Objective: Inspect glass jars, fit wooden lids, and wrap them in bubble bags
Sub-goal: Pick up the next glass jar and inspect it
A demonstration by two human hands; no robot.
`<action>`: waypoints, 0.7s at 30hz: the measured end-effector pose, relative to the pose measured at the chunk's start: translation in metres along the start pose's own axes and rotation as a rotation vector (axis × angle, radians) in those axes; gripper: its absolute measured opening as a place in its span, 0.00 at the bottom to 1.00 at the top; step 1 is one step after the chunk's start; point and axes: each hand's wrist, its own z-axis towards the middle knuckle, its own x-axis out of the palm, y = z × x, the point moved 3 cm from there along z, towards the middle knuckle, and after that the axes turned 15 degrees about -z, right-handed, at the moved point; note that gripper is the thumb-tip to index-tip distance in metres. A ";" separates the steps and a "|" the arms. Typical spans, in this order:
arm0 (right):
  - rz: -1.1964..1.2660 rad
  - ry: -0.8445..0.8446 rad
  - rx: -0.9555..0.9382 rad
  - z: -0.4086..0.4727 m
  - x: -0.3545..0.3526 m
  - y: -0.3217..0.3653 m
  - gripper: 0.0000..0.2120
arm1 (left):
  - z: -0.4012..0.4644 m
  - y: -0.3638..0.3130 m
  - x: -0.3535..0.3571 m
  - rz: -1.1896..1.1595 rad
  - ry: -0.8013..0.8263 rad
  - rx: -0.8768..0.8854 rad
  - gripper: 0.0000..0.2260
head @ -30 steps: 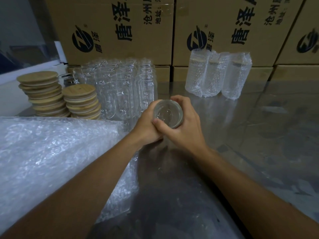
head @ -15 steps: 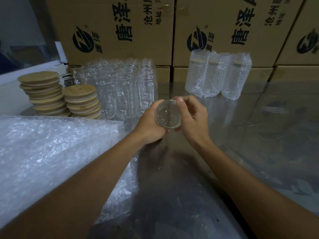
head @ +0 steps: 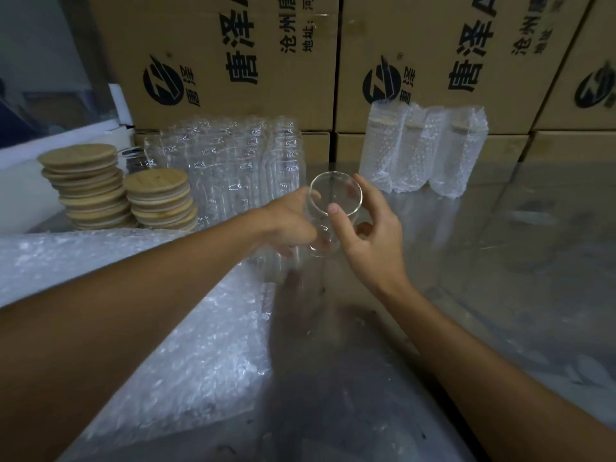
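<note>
A clear glass jar (head: 333, 208) without a lid is held above the steel table, mouth turned towards me. My left hand (head: 293, 221) grips its lower body from the left. My right hand (head: 370, 228) holds it from the right, thumb on the near rim and fingers round the far side. Two stacks of round wooden lids (head: 160, 198) stand at the left. A block of several bare glass jars (head: 233, 161) stands behind the hands. Three jars wrapped in bubble bags (head: 423, 151) stand at the back right.
A pile of bubble bags (head: 126, 315) covers the near left of the steel table (head: 500, 261). Printed cardboard boxes (head: 233, 61) form a wall along the back. A white ledge (head: 66, 141) lies at the far left.
The jar has been lifted and tilted so its mouth faces me more. My right hand has loosened from a full wrap to a thumb-and-finger hold on the rim.
</note>
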 end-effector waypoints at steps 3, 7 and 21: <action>-0.019 -0.041 0.016 -0.003 -0.002 0.005 0.27 | 0.000 -0.001 -0.003 0.130 0.036 0.087 0.31; -0.036 -0.002 -0.008 -0.002 -0.002 0.008 0.29 | 0.000 0.004 -0.009 0.200 0.046 0.201 0.37; 0.044 -0.063 -0.013 0.009 -0.002 -0.001 0.06 | -0.004 0.033 0.003 0.013 0.016 0.458 0.37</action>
